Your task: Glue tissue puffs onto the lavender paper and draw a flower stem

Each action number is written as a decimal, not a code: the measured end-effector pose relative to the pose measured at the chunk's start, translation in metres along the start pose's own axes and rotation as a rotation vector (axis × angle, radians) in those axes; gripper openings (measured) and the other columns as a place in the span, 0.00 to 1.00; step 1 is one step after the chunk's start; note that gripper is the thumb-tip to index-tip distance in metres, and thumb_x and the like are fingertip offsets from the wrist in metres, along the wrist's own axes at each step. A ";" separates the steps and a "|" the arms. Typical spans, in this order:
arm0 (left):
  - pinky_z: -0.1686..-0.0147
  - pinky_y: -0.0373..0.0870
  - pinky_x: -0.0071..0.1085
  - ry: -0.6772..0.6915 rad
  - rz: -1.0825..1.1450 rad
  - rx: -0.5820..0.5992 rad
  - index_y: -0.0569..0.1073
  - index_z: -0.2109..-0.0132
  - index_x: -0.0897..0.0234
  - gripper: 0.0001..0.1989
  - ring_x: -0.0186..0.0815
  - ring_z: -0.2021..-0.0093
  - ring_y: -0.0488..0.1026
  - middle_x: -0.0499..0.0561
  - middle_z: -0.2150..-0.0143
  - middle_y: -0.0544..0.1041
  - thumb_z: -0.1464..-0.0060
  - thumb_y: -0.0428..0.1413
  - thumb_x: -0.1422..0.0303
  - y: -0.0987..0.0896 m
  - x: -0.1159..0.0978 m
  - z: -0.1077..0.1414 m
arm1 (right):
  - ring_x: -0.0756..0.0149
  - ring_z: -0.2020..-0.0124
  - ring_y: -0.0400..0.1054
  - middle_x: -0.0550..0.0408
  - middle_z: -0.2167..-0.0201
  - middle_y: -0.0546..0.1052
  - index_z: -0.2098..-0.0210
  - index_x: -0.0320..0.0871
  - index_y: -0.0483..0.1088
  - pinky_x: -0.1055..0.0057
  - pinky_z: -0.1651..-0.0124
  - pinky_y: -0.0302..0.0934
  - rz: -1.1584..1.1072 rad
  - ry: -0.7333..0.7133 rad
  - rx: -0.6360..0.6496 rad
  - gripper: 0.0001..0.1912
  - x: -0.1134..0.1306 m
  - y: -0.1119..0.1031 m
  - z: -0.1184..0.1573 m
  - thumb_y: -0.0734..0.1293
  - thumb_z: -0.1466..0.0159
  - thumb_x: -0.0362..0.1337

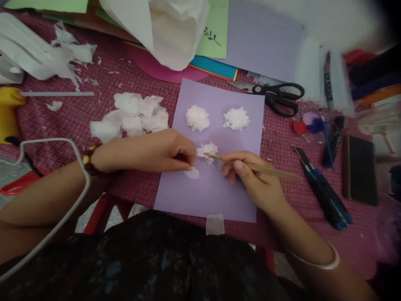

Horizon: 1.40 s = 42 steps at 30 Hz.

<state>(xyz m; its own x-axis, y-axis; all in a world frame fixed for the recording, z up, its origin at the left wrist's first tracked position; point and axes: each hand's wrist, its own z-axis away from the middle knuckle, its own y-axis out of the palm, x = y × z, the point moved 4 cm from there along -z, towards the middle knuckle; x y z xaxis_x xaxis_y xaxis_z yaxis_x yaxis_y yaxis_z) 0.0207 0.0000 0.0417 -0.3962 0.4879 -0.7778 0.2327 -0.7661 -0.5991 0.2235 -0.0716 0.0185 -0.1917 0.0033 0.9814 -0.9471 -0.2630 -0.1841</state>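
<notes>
A purple sheet [206,196] lies in front of me, bearing two fluffy white paper tufts [197,118] in its upper part and a smaller tuft [207,151] near its middle. My left hand [175,152] comes in from the left, its fingers pinched on a small white paper piece [192,172] just below the smaller tuft. From the right, my right hand [253,175] grips a thin wooden tool [278,171], whose pointed tip touches the smaller tuft.
Loose white paper squares [134,115] lie left of the sheet. Black-handled scissors [278,94] overlap its upper right corner. A cutter [324,190] and a dark box [360,169] lie at the right. A white cable [83,192] crosses near my left forearm; a yellow glue gun [9,113] sits far left.
</notes>
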 end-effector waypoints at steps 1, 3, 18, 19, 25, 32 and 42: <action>0.73 0.60 0.23 0.004 -0.034 -0.026 0.75 0.68 0.62 0.08 0.28 0.75 0.68 0.45 0.73 0.74 0.43 0.53 0.69 0.002 0.001 -0.002 | 0.72 0.75 0.68 0.58 0.71 0.76 0.55 0.47 0.74 0.72 0.72 0.64 -0.014 0.004 -0.010 0.11 0.000 0.000 -0.001 0.61 0.30 0.40; 0.72 0.59 0.24 0.004 -0.097 -0.107 0.75 0.68 0.63 0.07 0.28 0.74 0.68 0.45 0.73 0.74 0.44 0.53 0.71 0.003 0.001 -0.006 | 0.72 0.76 0.68 0.57 0.72 0.75 0.56 0.46 0.74 0.71 0.73 0.64 -0.048 0.020 -0.039 0.11 0.000 -0.001 -0.002 0.61 0.30 0.42; 0.71 0.57 0.25 -0.024 -0.194 -0.343 0.73 0.70 0.66 0.05 0.28 0.73 0.66 0.46 0.72 0.73 0.47 0.54 0.73 0.004 0.003 -0.018 | 0.67 0.79 0.64 0.57 0.78 0.72 0.63 0.48 0.71 0.68 0.77 0.60 -0.245 -0.051 -0.222 0.10 0.003 -0.005 0.003 0.61 0.31 0.44; 0.71 0.57 0.25 -0.019 -0.195 -0.340 0.73 0.70 0.66 0.05 0.28 0.73 0.66 0.46 0.73 0.73 0.47 0.54 0.73 0.005 0.003 -0.019 | 0.67 0.77 0.65 0.57 0.76 0.73 0.62 0.48 0.72 0.68 0.76 0.61 -0.210 -0.059 -0.166 0.10 0.004 -0.002 0.004 0.61 0.31 0.44; 0.71 0.57 0.26 -0.001 -0.187 -0.346 0.72 0.71 0.65 0.05 0.28 0.73 0.65 0.46 0.73 0.72 0.49 0.53 0.74 0.005 0.004 -0.019 | 0.67 0.70 0.69 0.56 0.70 0.74 0.56 0.50 0.72 0.67 0.67 0.64 0.093 -0.112 -0.019 0.11 0.007 0.007 0.008 0.60 0.29 0.42; 0.72 0.57 0.25 -0.008 -0.182 -0.343 0.71 0.71 0.66 0.04 0.27 0.74 0.64 0.46 0.74 0.71 0.51 0.52 0.75 0.005 0.003 -0.019 | 0.69 0.69 0.69 0.57 0.68 0.75 0.54 0.47 0.71 0.69 0.65 0.64 0.218 -0.145 0.032 0.11 0.009 0.011 0.004 0.59 0.29 0.40; 0.77 0.61 0.23 -0.109 0.190 -0.329 0.73 0.66 0.65 0.05 0.27 0.76 0.68 0.47 0.74 0.75 0.48 0.56 0.68 -0.007 0.020 -0.020 | 0.64 0.63 0.68 0.51 0.64 0.73 0.55 0.46 0.68 0.66 0.62 0.63 0.504 -0.345 0.128 0.10 0.017 0.021 0.007 0.56 0.29 0.35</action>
<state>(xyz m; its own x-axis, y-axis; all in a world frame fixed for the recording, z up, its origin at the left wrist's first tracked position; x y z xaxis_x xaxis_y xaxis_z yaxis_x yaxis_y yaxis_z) 0.0285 0.0235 0.0262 -0.4062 0.2899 -0.8666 0.5764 -0.6546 -0.4891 0.2023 -0.0841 0.0319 -0.4925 -0.4572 0.7406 -0.7194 -0.2651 -0.6421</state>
